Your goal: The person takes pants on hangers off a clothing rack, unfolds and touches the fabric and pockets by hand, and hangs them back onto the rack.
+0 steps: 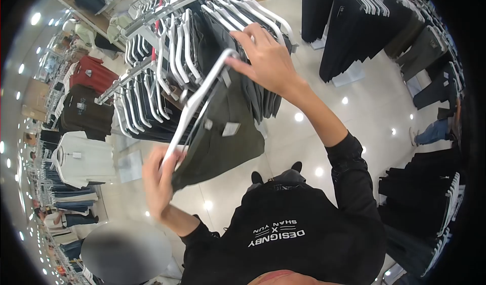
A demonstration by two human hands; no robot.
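Olive garment (223,133) hangs at a slant from a white hanger (195,100), in front of the crowded rack (182,2) and above the pale floor (304,133). The left hand (158,181) has its thumb and fingers closed together on the hanger's lower end. The right hand (268,60) is spread: its thumb lies against the upper end, while its fingers reach apart from it, over the neighbouring hangers (179,52). Whether those fingertips press on anything cannot be told, nor whether the hanger's hook bears on a rail.

The likeliest trouble is a lopsided hold. With only the thumb seeming to steady the upper end, that end could slip and swing down, leaving the left hand to take the weight. The steep tilt could also drag the cloth towards the low end and work it loose from its fastening, which is hard to make out here. Tight spacing adds a snag risk: the upper end sits close to the other hangers and could catch one, tugging its garment askew. The white tag (231,128) on the olive cloth might hook on a neighbour too, if the two brush together.
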